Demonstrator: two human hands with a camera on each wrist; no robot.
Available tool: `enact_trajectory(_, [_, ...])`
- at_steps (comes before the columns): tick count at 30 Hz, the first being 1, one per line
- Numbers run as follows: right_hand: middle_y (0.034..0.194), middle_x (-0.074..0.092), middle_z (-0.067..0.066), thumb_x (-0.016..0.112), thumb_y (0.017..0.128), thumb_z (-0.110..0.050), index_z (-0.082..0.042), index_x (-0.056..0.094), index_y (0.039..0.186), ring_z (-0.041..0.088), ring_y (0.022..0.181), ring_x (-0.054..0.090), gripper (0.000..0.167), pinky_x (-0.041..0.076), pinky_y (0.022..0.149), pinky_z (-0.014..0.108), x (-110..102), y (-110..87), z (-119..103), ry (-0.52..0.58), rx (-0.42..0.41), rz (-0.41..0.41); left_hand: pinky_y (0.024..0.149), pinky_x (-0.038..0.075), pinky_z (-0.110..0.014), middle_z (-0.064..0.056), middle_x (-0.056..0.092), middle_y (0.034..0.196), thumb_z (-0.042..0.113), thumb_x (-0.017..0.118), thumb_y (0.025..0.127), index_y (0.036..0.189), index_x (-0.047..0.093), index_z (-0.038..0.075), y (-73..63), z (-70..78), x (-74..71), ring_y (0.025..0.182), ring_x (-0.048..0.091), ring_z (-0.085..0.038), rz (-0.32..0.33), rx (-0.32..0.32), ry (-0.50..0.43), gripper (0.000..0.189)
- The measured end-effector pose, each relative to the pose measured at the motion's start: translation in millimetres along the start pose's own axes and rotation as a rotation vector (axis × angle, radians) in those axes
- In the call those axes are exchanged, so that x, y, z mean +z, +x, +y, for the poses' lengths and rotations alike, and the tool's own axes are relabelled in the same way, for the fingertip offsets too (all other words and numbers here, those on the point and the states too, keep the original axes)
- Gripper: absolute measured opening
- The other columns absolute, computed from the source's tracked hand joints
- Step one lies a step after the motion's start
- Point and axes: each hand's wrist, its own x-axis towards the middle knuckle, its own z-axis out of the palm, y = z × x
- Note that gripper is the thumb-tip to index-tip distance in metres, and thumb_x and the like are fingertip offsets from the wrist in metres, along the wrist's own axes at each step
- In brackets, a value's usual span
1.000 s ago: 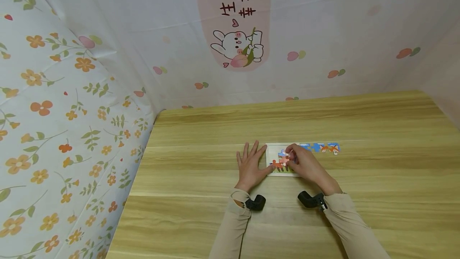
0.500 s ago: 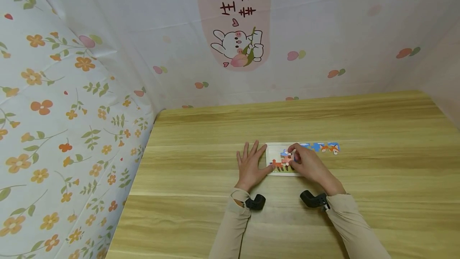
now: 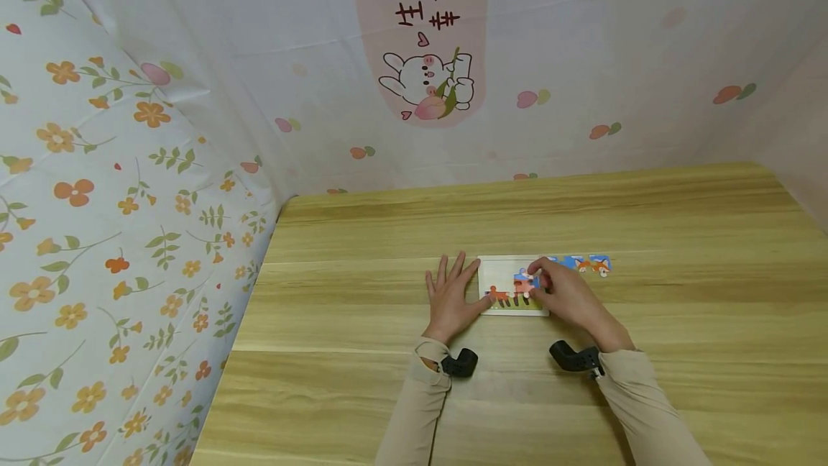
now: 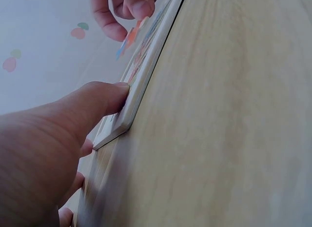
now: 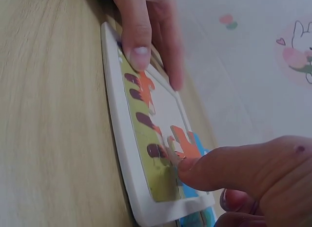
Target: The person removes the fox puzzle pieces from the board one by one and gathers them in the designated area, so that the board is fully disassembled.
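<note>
Left hand [image 3: 451, 304] here, fingers splayed wide on the counter [image 3: 349, 322], thumb pressing the tray [image 3: 497, 272] by its near left corner. Over the tray's right part, tilted, there's the piece [image 3: 525, 282]: light and stiff, I'd judge, its tabs likely to bend, so edges are best. My right hand [image 3: 569, 297] pinches it, thumb near, finger far. Farther right, loose pieces [image 3: 601, 265].

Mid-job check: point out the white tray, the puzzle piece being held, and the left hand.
White tray [image 5: 127, 146]: right wrist view, on its long rim.
Held puzzle piece [image 5: 188, 142]: right wrist view, on its orange face.
Left hand [image 3: 449, 305]: head view, on its back.
</note>
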Motion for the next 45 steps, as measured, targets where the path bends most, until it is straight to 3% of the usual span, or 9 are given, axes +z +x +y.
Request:
enact_trajectory(10, [0.067,0.041,0.0,0.067,0.08,0.001,0.002,0.055,0.099,0.009,0.053,0.032,0.023,0.027,0.05,0.024,-7.7,-5.0,3.7,-0.026,-0.005,0.012,0.105,0.0,-0.061,-0.005,0.028,0.15,0.041,0.068,0.08,0.139,0.047,0.019,0.5,0.6,-1.4,0.14,0.011,-0.032,-0.001,-0.004,-0.009,0.066])
enact_trajectory(17, [0.069,0.043,0.0,0.066,0.081,-0.001,0.002,0.055,0.103,0.011,0.055,0.036,0.025,0.029,0.05,0.024,-11.1,-7.1,8.9,-0.033,0.034,0.006,0.105,0.0,-0.061,-0.006,0.028,0.15,0.041,0.068,0.08,0.138,0.047,0.019,-0.6,0.0,-1.2,0.139,0.011,-0.032,0.0,-0.009,-0.008,0.066])
enact_trajectory(25, [0.066,0.044,-0.002,0.068,0.08,-0.002,0.004,0.057,0.103,0.009,0.057,0.038,0.026,0.031,0.053,0.025,-16.6,-10.4,15.1,-0.055,0.004,0.061,0.104,0.004,-0.063,-0.008,0.032,0.148,0.039,0.068,0.08,0.137,0.049,0.016,-0.9,0.3,-1.9,0.139,0.013,-0.034,0.022,0.023,-0.012,0.065])
enact_trajectory(34, [0.07,0.045,0.0,0.066,0.08,0.001,0.003,0.056,0.102,0.009,0.058,0.039,0.024,0.032,0.053,0.024,-22.0,-14.9,21.3,-0.026,0.021,0.033,0.104,0.004,-0.062,-0.007,0.031,0.149,0.041,0.067,0.08,0.138,0.048,0.017,-0.7,0.5,-0.5,0.139,0.013,-0.034,0.02,0.022,0.005,0.065])
enact_trajectory(45, [0.069,0.046,-0.001,0.068,0.08,0.001,0.006,0.057,0.105,0.01,0.061,0.04,0.028,0.033,0.054,0.025,-31.4,-22.3,29.1,-0.06,0.012,0.064,0.104,0.004,-0.063,-0.008,0.031,0.149,0.04,0.068,0.08,0.138,0.048,0.016,-1.5,1.7,-2.3,0.139,0.014,-0.035,0.024,0.03,0.004,0.065])
